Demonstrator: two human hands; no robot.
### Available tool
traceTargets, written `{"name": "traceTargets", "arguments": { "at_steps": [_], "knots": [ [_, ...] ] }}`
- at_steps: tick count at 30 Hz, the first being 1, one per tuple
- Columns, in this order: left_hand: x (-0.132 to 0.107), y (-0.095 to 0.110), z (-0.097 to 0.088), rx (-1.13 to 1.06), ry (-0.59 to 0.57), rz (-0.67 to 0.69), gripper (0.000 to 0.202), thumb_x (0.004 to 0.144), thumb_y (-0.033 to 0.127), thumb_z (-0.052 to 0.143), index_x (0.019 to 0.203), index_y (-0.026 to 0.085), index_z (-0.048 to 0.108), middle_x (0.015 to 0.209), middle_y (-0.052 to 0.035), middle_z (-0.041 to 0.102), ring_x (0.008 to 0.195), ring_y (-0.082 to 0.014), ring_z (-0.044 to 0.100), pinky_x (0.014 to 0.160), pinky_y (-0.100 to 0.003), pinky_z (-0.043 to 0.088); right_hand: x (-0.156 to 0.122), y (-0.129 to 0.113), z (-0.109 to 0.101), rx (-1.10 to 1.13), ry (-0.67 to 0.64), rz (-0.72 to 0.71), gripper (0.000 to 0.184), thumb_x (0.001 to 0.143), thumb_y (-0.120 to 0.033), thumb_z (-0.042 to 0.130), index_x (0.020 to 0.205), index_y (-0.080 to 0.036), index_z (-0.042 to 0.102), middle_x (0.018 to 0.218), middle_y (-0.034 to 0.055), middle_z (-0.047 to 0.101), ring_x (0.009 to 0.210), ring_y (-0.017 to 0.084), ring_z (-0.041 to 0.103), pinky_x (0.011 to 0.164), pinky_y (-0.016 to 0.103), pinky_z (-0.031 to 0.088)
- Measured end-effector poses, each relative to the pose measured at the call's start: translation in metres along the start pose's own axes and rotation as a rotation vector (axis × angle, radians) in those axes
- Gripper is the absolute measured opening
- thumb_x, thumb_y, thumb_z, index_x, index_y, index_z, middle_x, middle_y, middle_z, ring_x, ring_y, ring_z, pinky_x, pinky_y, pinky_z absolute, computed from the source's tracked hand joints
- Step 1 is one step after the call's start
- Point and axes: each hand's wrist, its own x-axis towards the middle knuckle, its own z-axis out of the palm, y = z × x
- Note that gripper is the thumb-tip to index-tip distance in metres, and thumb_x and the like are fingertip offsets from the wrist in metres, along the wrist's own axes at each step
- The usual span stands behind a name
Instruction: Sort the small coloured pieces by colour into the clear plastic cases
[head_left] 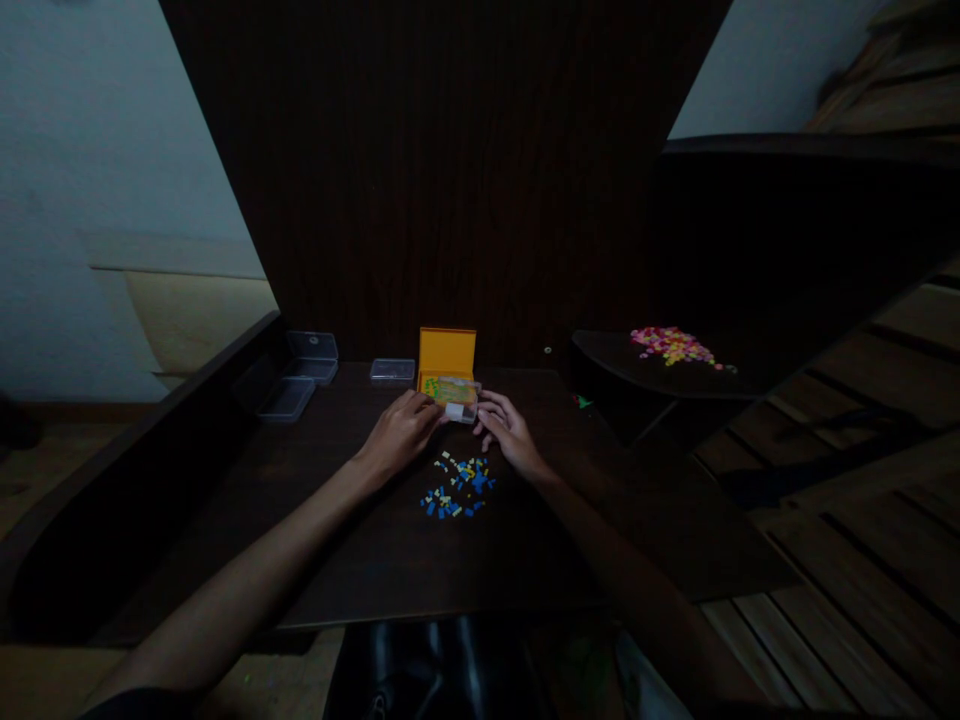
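Note:
Between my two hands is a small clear plastic box (pixel 466 392) with a white patch on its near side. My left hand (pixel 405 428) grips its left end, fingers closed around the edge. At the right end, the fingers of my right hand (pixel 510 430) are curled against the box. Just behind it stands an orange case (pixel 447 350) with its lid raised; small green pieces (pixel 431 386) show at its left, and the box hides part of its base. Nearer to me lies a loose pile of blue, yellow and cream toy bricks (pixel 459 488).
On the left are an opened clear box (pixel 289 398) and a closed clear box (pixel 393 370). A raised corner shelf (pixel 622 365) at right bears pink and yellow beads (pixel 673 346). A small green and red piece (pixel 582 401) lies below it. A dark panel (pixel 450 180) rises behind.

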Motion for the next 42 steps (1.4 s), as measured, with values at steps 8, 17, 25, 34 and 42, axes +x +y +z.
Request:
{"name": "traceTargets", "arguments": {
  "at_steps": [8, 17, 25, 34, 42],
  "knots": [
    [-0.010, 0.017, 0.012, -0.038, 0.044, 0.094, 0.022, 0.093, 0.031, 0.046, 0.100, 0.017, 0.062, 0.093, -0.0091, 0.062, 0.086, -0.0203, 0.058, 0.079, -0.036, 0.051, 0.000, 0.002, 0.002, -0.026, 0.060, 0.002, 0.042, 0.074, -0.057, 0.061, 0.091, -0.019, 0.055, 0.073, -0.0006, 0.059, 0.049, 0.008, 0.051, 0.036, 0.017, 0.040],
    [-0.020, 0.015, 0.011, -0.321, 0.120, -0.066, 0.059, 0.081, 0.040, 0.064, 0.133, 0.023, 0.042, 0.127, -0.0123, 0.045, 0.121, -0.0261, 0.047, 0.099, -0.043, 0.047, -0.003, 0.001, 0.006, -0.083, 0.000, 0.013, 0.044, 0.076, -0.062, 0.056, 0.075, -0.018, 0.057, 0.059, -0.0019, 0.056, 0.042, 0.007, 0.046, 0.039, 0.020, 0.039],
    [-0.022, 0.013, 0.018, -0.658, 0.048, -0.128, 0.075, 0.081, 0.035, 0.065, 0.145, 0.025, 0.027, 0.138, -0.0131, 0.048, 0.120, -0.0269, 0.053, 0.095, -0.042, 0.051, -0.006, -0.001, 0.003, -0.110, -0.061, 0.014, 0.043, 0.077, -0.060, 0.057, 0.071, -0.017, 0.059, 0.064, 0.0010, 0.060, 0.045, 0.008, 0.045, 0.041, 0.020, 0.035],
    [-0.021, 0.015, 0.025, -0.905, 0.124, -0.257, 0.081, 0.077, 0.028, 0.068, 0.146, 0.024, 0.025, 0.132, -0.0152, 0.051, 0.113, -0.0262, 0.058, 0.087, -0.039, 0.054, -0.001, -0.002, 0.000, -0.155, -0.028, 0.001, 0.043, 0.076, -0.060, 0.056, 0.090, -0.019, 0.060, 0.066, -0.0004, 0.059, 0.045, 0.008, 0.045, 0.040, 0.021, 0.032],
    [-0.017, 0.008, 0.027, -0.918, 0.246, -0.352, 0.086, 0.074, 0.029, 0.070, 0.146, 0.025, 0.021, 0.126, -0.0141, 0.052, 0.100, -0.0222, 0.060, 0.079, -0.036, 0.056, 0.001, -0.024, -0.037, -0.539, -0.509, 0.041, 0.020, 0.070, -0.035, 0.068, 0.072, -0.014, 0.069, 0.056, -0.0025, 0.054, 0.051, 0.008, 0.042, 0.048, 0.019, 0.031]
  ]
}}
